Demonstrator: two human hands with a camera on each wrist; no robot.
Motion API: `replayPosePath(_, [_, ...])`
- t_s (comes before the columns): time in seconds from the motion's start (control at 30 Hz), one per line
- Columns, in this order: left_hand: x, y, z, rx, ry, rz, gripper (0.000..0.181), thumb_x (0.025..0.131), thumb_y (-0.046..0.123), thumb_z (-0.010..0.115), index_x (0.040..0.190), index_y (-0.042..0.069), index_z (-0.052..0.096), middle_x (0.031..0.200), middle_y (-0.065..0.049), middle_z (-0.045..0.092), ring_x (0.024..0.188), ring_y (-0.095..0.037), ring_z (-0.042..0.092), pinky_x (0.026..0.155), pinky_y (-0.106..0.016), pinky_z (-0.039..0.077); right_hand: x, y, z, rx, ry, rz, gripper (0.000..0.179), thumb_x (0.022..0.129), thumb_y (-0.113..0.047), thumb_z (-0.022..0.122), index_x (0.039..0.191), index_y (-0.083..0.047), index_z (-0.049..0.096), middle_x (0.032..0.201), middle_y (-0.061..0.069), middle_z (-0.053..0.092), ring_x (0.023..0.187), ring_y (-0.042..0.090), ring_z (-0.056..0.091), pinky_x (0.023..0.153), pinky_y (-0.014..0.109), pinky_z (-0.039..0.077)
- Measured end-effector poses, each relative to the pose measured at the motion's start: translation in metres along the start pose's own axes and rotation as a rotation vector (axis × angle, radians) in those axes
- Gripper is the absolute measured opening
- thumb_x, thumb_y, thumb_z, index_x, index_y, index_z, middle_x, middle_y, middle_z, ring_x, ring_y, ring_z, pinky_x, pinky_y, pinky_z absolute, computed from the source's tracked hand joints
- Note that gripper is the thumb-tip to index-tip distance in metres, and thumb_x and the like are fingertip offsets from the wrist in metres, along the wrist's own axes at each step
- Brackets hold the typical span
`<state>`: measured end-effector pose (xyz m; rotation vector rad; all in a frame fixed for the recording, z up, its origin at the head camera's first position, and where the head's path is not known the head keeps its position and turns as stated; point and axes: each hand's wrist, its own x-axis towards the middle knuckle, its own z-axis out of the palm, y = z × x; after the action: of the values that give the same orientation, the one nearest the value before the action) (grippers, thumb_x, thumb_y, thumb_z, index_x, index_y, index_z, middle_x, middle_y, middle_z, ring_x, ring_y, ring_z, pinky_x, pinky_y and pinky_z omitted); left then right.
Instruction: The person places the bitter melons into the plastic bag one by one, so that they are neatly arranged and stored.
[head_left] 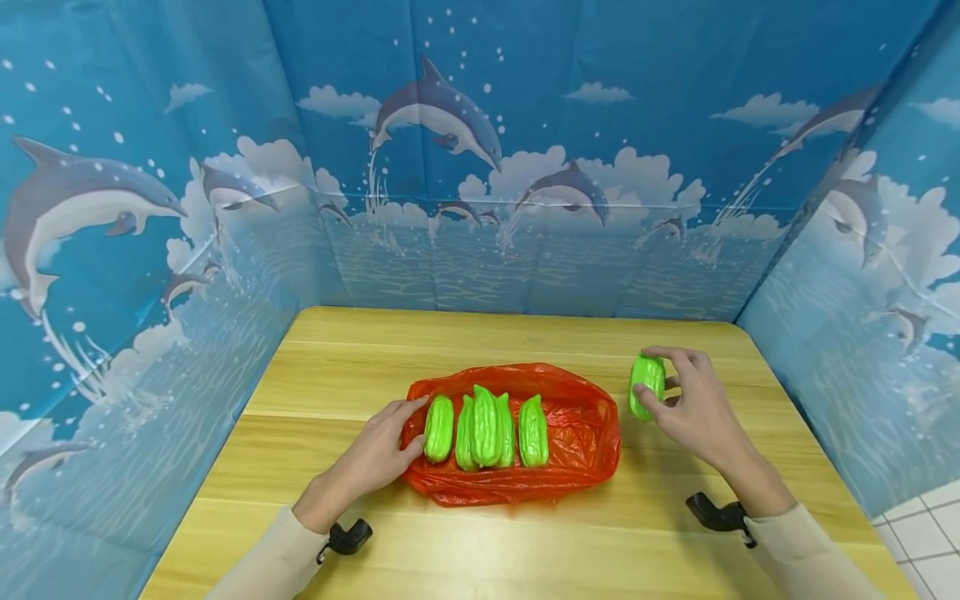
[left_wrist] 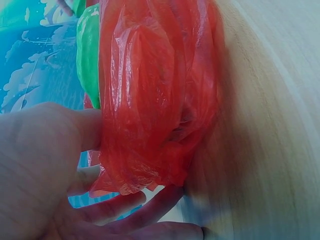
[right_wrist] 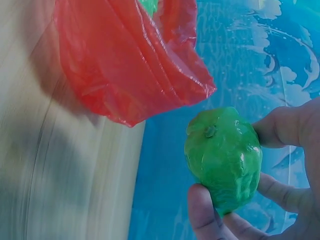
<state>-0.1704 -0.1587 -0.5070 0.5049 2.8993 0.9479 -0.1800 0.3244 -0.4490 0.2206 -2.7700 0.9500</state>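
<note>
My right hand holds a bright green bitter gourd, ridged and glossy, between thumb and fingers, to the right of a red plastic bag. In the right wrist view the stem end of this bitter gourd faces the camera. Spread wide open, the bag lies on the table with several more bitter gourds standing side by side in its left and middle part. At the bag's left end my left hand grips the rim, thumb and fingertips on the red film; some fingers reach round the end in the left wrist view.
The wooden table has rounded far corners. Blue curtains printed with dolphins stand along its back and both sides. Each wrist wears a black camera mount. White floor tiles show at the lower right.
</note>
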Motion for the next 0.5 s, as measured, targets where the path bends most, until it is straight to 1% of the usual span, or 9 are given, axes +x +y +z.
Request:
replayPosePath(0.27, [0.000,0.000,-0.001,-0.008,-0.008,-0.008,0.065,0.112,0.017,0.077,0.172,0.006,0.055,0.168,-0.023,0.063,0.155,-0.047,0.064,0.131,-0.065,0.054,-0.003,-0.009,0.001,0.005,0.029,-0.037,0.057,0.109,-0.022,0.082,0.160,-0.007,0.061,0.157,0.039,0.046,0.105,0.044,0.075,0.068,0.023,0.060])
replayPosePath(0.5, [0.001,0.000,0.000,-0.008,-0.008,-0.006,0.065,0.112,0.017,0.076,0.173,0.006,0.054,0.168,-0.023,0.063,0.155,-0.047,0.063,0.131,-0.065,0.053,-0.005,-0.016,0.001,0.019,0.052,-0.065,0.058,0.108,-0.019,0.084,0.159,-0.007,0.061,0.157,0.038,0.047,0.104,0.042,0.075,0.073,0.020,0.061])
